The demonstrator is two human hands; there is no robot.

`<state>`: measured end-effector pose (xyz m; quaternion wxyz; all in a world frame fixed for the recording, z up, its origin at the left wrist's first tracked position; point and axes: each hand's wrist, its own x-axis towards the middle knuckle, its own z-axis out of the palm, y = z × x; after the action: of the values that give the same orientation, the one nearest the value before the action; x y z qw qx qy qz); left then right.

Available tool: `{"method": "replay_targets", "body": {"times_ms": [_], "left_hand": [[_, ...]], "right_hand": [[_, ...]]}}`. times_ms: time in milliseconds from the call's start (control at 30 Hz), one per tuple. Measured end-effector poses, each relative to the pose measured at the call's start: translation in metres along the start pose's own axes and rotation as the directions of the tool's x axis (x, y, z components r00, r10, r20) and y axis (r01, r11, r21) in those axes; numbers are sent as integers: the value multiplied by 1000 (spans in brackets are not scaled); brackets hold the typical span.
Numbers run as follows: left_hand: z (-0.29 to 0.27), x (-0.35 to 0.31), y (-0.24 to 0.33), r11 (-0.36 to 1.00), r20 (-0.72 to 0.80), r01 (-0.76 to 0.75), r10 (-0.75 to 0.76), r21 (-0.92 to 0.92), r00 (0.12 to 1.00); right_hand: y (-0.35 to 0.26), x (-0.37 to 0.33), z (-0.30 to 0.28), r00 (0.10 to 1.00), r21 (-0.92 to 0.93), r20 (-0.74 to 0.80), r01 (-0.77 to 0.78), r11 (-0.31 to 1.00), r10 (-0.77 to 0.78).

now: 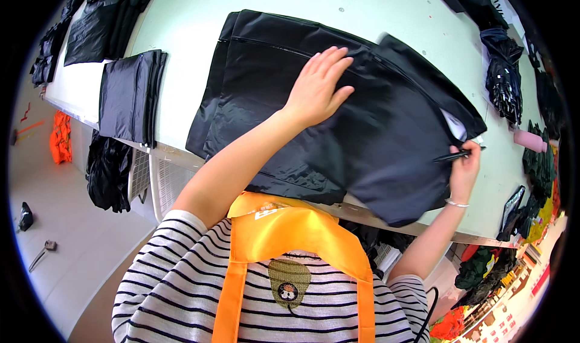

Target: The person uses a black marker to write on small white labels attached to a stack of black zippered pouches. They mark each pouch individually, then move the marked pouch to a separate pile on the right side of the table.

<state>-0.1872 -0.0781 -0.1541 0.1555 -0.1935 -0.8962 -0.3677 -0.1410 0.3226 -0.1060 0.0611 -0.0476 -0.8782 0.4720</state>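
A large piece of black, slightly shiny fabric (272, 95), folded in layers, lies across the white table in front of me; I cannot tell which garment or item it is. My left hand (319, 86) rests flat on it near the middle, fingers stretched out. At the right end, my right hand (465, 171) is closed around a slim black pen-like tool (450, 157). It is at the fabric's right edge, where a gap between layers shows something white (453, 125). The fabric's near right corner hangs over the table's front edge.
Folded black stacks (130, 98) lie on the white table (181, 17) at left. Black bundles (503, 71) and a pink bottle (527, 140) stand at right. Beneath the left edge are a white plastic crate (172, 183), hanging black fabric (109, 171) and an orange cloth (61, 137).
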Motion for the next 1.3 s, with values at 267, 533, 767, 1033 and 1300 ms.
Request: {"method": "replay_targets", "body": {"times_ms": [267, 533, 767, 1033, 1300], "left_hand": [[29, -21, -27, 934, 263, -53, -45, 353, 964], [-23, -99, -9, 895, 356, 77, -253, 440, 900], [-17, -97, -18, 985, 259, 109, -142, 135, 955], [-15, -94, -15, 971, 262, 105, -161, 214, 952], [-15, -94, -14, 957, 255, 75, -150, 281, 955]], "right_hand": [[54, 19, -1, 893, -191, -448, -44, 981, -47], [-66, -32, 179, 993, 299, -119, 62, 952, -28], [-78, -46, 276, 997, 496, 59, -66, 866, 42], [-65, -53, 297, 985, 228, -92, 166, 959, -148], [-73, -50, 299, 978, 241, -109, 197, 950, -176]]}}
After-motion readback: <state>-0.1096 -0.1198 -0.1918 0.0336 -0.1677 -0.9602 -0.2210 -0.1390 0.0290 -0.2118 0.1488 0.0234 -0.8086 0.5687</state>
